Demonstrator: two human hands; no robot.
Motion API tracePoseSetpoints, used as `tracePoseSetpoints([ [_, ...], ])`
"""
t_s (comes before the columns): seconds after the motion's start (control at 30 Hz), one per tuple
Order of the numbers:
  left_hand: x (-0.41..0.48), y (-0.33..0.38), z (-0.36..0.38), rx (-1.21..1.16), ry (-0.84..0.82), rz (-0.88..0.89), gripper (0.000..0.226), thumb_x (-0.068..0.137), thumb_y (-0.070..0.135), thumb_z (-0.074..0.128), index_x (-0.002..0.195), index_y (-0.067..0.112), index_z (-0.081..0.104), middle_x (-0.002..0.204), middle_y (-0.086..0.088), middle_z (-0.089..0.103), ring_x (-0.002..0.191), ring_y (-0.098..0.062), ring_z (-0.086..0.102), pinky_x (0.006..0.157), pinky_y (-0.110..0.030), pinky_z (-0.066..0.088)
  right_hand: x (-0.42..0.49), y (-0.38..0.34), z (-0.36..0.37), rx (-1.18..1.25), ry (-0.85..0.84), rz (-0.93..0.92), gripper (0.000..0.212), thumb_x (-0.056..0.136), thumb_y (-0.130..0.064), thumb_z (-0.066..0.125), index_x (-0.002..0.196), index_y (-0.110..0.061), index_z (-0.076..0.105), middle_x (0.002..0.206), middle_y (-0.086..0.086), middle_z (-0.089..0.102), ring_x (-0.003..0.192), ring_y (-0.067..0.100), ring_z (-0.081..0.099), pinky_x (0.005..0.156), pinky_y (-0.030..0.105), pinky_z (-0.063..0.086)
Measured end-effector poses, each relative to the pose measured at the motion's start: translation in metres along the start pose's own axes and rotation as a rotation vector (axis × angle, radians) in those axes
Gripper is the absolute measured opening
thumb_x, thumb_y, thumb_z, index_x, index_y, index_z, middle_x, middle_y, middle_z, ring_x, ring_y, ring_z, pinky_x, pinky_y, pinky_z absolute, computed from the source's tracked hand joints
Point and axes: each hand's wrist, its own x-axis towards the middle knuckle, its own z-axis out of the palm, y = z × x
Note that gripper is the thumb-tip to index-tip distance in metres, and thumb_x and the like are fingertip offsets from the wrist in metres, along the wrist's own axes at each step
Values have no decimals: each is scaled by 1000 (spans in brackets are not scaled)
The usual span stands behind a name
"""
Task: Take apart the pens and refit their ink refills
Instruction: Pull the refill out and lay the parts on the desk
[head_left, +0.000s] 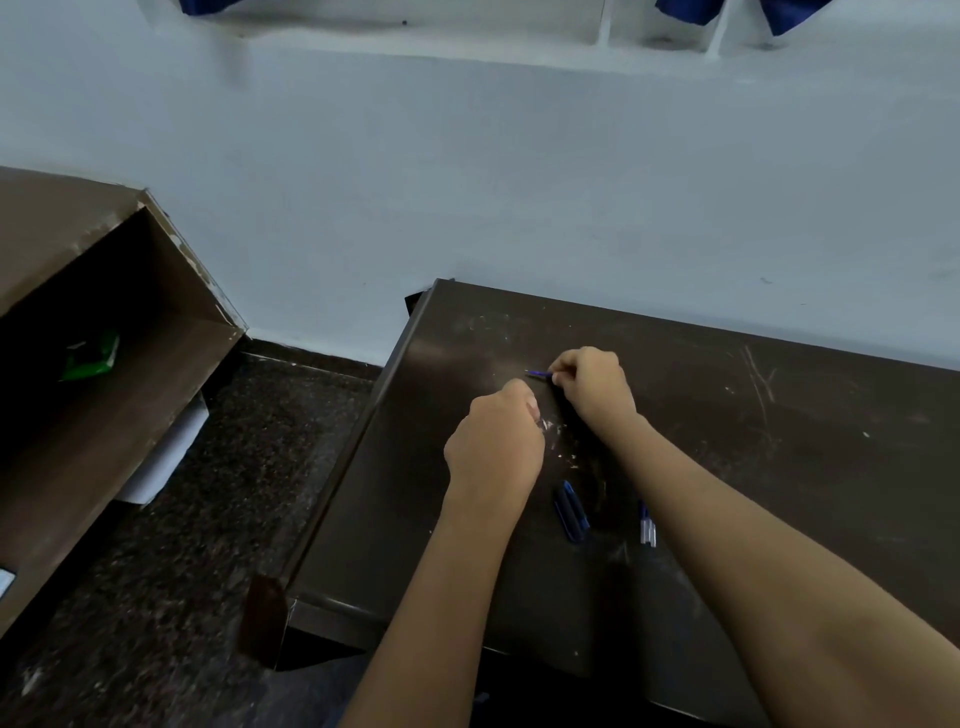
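Blue and thin, the ink refill (538, 373) pokes out leftward from your right hand (592, 387), whose fingers are curled shut around its other end. Your left hand (496, 441) sits just beside and nearer you, closed into a loose fist; whether it pinches anything you cannot tell, since the fingers hide it. Nearer you than both hands, dark blue pen caps (570, 511) lie together on the dark brown scratched wooden desk (779, 415), and a clear pen barrel with blue tip (646, 525) lies just right of them, partly behind your right forearm. Well to the left of your grip stands an open brown wooden shelf unit (104, 374) holding a green packet (89, 354). Behind the desk rises a pale blue-white wall (519, 182); below lies a dark speckled stone floor (208, 519).
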Motion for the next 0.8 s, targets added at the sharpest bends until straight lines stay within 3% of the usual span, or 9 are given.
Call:
tracePoseSetpoints([
  [0.13, 0, 1, 2, -32, 1, -1, 21, 98, 14, 39, 113, 17, 54, 109, -6, 60, 88, -18, 60, 70, -31, 47, -3, -3, 0, -62, 52, -28, 23, 94, -15, 53, 107, -17, 72, 109, 8, 66, 100, 28, 62, 88, 40, 52],
  [0.27, 0, 2, 1, -60, 14, 1, 24, 97, 11, 39, 113, 15, 55, 111, -7, 61, 92, -22, 61, 83, -38, 51, -5, -5, 3, -86, 88, -56, 25, 95, -11, 50, 109, -14, 71, 110, 9, 67, 98, 27, 62, 80, 32, 47],
  [0.5, 1, 7, 1, -27, -17, -52, 27, 96, 10, 44, 120, 14, 55, 117, -7, 59, 105, -24, 59, 96, -41, 47, -3, -8, -1, -108, 45, -28, 26, 94, -9, 51, 112, -14, 70, 114, 9, 65, 101, 28, 61, 85, 35, 49],
  [0.57, 0, 8, 1, -15, -8, -39, 27, 97, 12, 43, 121, 13, 55, 118, -7, 60, 106, -24, 58, 96, -38, 47, -4, -8, -2, -58, 65, -23, 25, 93, -11, 53, 111, -15, 70, 113, 8, 66, 101, 27, 62, 87, 37, 52],
  [0.7, -3, 9, -1, -14, -13, -23, 30, 97, 14, 41, 125, 11, 53, 123, -7, 58, 110, -24, 56, 95, -37, 45, -15, -7, -17, 145, 257, -40, 22, 89, -10, 55, 104, -14, 71, 108, 6, 68, 98, 23, 64, 88, 40, 52],
  [0.8, -4, 9, -2, -61, -29, -12, 31, 97, 13, 41, 126, 10, 54, 123, -10, 59, 110, -25, 57, 97, -38, 46, -30, 4, -39, 236, 315, 53, 16, 87, -13, 59, 98, -17, 71, 100, 3, 70, 95, 21, 65, 88, 42, 54],
])
